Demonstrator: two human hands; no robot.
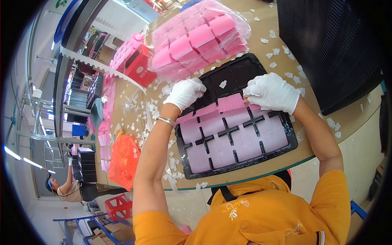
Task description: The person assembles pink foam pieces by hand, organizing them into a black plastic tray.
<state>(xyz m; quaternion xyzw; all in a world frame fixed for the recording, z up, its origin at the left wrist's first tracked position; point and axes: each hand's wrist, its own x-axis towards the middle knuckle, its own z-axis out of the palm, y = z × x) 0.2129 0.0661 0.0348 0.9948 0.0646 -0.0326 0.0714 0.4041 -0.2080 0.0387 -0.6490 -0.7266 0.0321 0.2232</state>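
Note:
A black tray (234, 161) with cross-shaped dividers lies on the table in front of me. Pale pink sheets (245, 141) fill its nearer compartments, and along its middle a row of darker pink pieces (231, 103) stands partly raised. My right hand (272, 93), in a white glove, pinches the right end of this row. At the tray's left side my gloved left hand (185, 94) has its fingers curled closed; what they hold is hidden. The tray's far part shows bare black, with a white paper scrap (223, 84) on it.
Behind the tray sits a plastic-wrapped stack of pink bundles (196, 38), beside a red box (140, 67). A tall stack of black trays (326, 53) stands at right. White scraps litter the table; an orange plastic bag (124, 159) lies left. Another person (69, 190) works farther left.

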